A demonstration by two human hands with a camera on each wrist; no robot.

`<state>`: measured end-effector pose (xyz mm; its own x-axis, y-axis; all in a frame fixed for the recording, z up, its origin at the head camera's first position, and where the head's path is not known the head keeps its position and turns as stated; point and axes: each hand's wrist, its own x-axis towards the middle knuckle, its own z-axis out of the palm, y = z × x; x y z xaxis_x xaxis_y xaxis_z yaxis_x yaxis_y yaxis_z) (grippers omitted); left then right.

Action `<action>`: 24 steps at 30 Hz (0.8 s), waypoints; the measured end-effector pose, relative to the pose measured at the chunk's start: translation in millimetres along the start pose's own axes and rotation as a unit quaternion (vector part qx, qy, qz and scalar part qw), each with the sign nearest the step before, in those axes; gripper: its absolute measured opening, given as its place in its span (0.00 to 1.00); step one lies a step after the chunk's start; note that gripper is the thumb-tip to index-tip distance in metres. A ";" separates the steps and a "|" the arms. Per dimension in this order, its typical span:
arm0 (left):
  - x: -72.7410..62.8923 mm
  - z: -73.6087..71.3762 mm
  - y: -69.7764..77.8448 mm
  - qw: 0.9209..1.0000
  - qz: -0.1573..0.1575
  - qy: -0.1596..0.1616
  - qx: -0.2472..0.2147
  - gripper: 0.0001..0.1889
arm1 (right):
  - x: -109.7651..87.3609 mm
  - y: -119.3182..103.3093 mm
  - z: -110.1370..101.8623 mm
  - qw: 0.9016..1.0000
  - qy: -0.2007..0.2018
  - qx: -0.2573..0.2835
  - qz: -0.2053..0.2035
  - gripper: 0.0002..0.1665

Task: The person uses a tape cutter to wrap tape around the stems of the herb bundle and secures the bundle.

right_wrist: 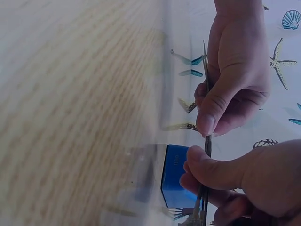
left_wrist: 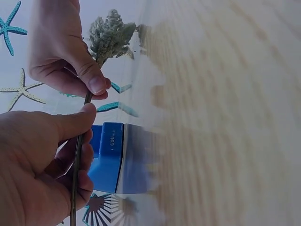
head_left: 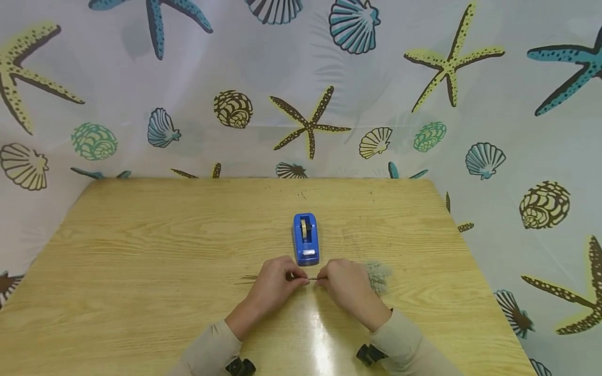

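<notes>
A small bunch of dried flowers lies crosswise low over the table, its fluffy grey-green heads (head_left: pixel 378 275) emerging to the right of my right hand (head_left: pixel 348 287). Thin brown stems (head_left: pixel 248 279) stick out left of my left hand (head_left: pixel 273 284). Thumb and fingers of each hand pinch the stems, with a short gap between the hands. In the left wrist view the stems (left_wrist: pixel 76 174) run across the left fingers. Just beyond the fingertips stands a blue tape dispenser (head_left: pixel 306 257) with a roll in it. Whether any tape is on the stems, I cannot tell.
The wooden table (head_left: pixel 164 235) reaches back to a pale cloth (head_left: pixel 197 73) printed with starfish and shells, which also hangs along the sides. Dark wrist cameras sit on both sleeves, close above the tabletop.
</notes>
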<state>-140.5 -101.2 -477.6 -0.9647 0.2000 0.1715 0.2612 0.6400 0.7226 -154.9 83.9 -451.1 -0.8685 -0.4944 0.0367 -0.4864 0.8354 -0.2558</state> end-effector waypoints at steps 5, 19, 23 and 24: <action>1.2 0.4 -1.5 1.000 -0.018 -0.016 0.000 0.04 | 1.9 0.9 2.9 1.000 0.019 0.015 0.009 0.03; 5.3 -0.1 -3.4 0.996 -0.036 -0.077 0.004 0.05 | 6.9 0.4 8.8 0.999 0.043 0.001 0.030 0.07; 5.9 -0.4 -3.0 0.996 -0.036 -0.080 0.012 0.06 | 6.4 0.5 9.4 0.999 0.044 0.011 0.021 0.07; 5.8 -0.4 -2.9 0.996 -0.036 -0.080 0.014 0.06 | 5.9 0.6 9.3 0.999 0.040 0.016 0.017 0.06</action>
<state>-146.9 -102.2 -478.4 -0.9635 0.2675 0.0089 0.1946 0.6772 0.7096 -159.4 79.2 -460.0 -0.8900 -0.4440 0.1041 -0.4542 0.8427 -0.2891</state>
